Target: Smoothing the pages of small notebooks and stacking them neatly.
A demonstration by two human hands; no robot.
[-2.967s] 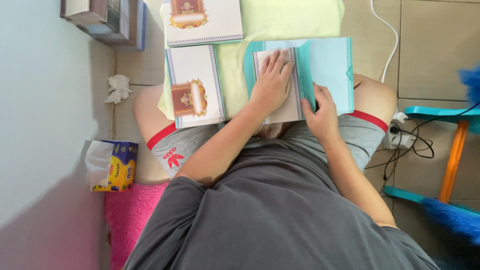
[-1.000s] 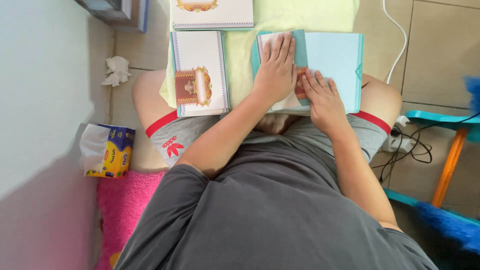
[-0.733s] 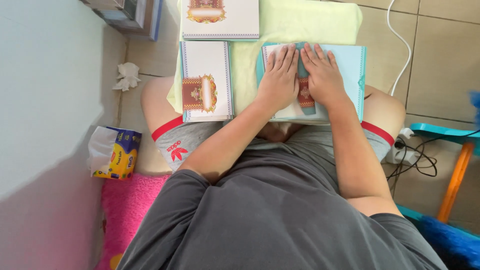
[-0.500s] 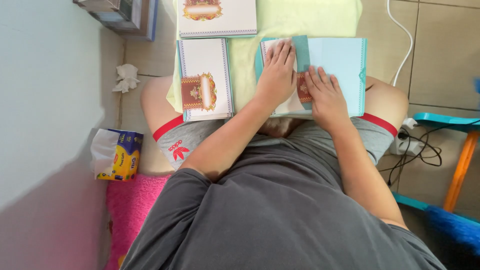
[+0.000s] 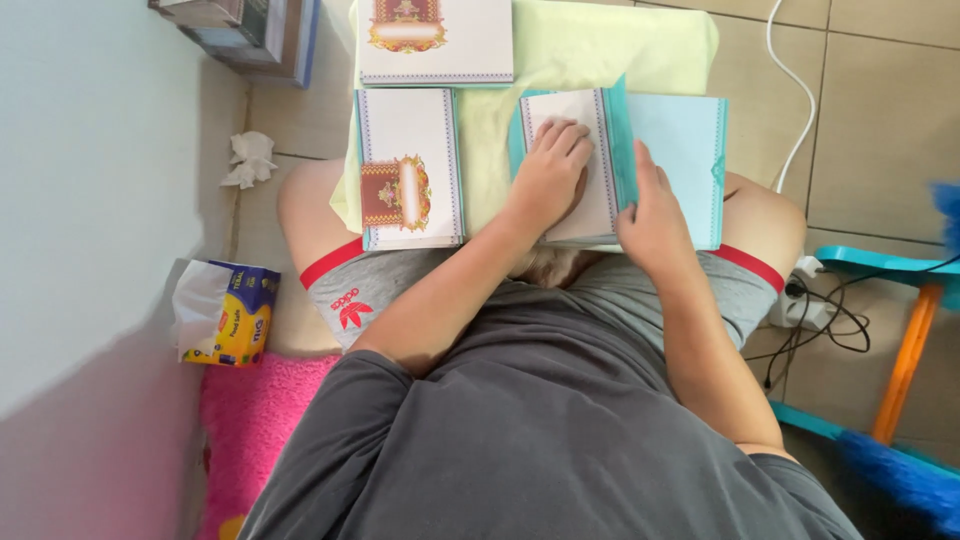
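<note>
Around the lap: tissue box (image 5: 225, 314) by the wall at left, crumpled tissue (image 5: 248, 160) on the floor above it, pink rug (image 5: 262, 440) below. Stack of boxes (image 5: 245, 25) in the top left corner. White cable (image 5: 795, 100) across the tiles at right, power strip (image 5: 800, 300) with dark cords beside the right knee, blue-and-orange stool (image 5: 900, 300) at far right. On the lap, a yellow-green cloth (image 5: 600, 50) bearing two ornate white cards: one (image 5: 435, 38) at the top, another (image 5: 410, 165) just below it, touching the left thigh. Beside these, in the middle, an open teal card (image 5: 670, 160), white inner leaf on the left, pale blue flap on the right. Left hand (image 5: 552, 178) flat on the white leaf, fingers together and slightly curled, covering much of it. Right hand (image 5: 655, 215) at the fold, thumb up along the teal edge; other fingers hidden under the flap, grip not clear. Both forearms angled inward over the grey shirt.
</note>
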